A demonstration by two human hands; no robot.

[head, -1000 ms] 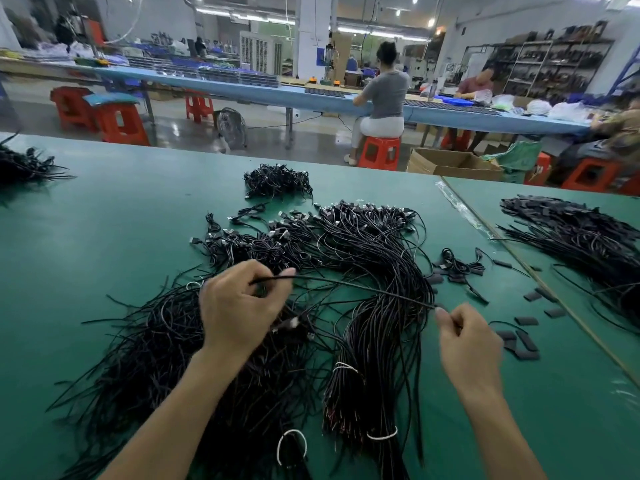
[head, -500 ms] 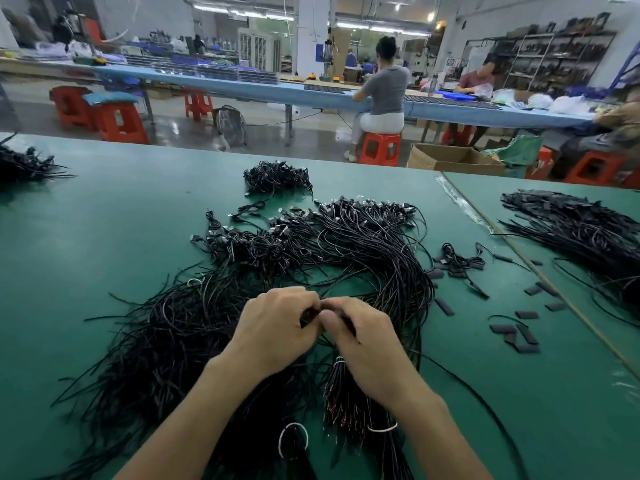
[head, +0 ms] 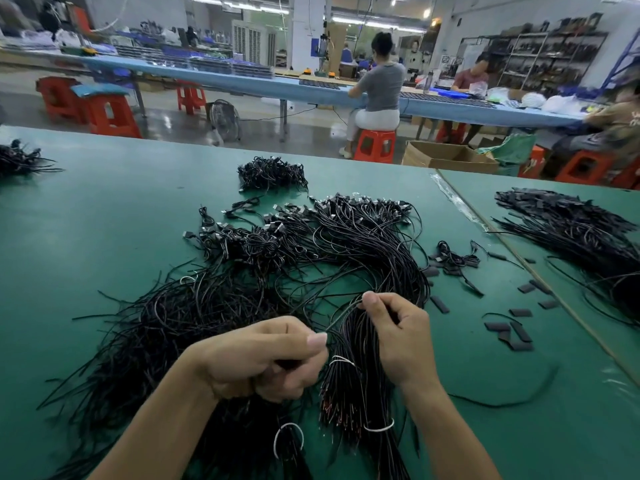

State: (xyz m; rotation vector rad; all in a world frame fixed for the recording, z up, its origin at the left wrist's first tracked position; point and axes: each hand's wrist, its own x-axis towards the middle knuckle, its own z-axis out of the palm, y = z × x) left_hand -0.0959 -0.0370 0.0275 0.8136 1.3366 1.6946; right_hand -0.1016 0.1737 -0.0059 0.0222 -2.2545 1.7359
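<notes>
A thin cable (head: 343, 317) is pinched by the fingers of the right hand (head: 401, 341) and gripped in the curled fingers of the left hand (head: 259, 358), just above a tied bundle (head: 356, 396) on the green surface (head: 104, 237).

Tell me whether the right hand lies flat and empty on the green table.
No: the right hand pinches a thin black cable above the white-tied bundle of black cables.
</notes>
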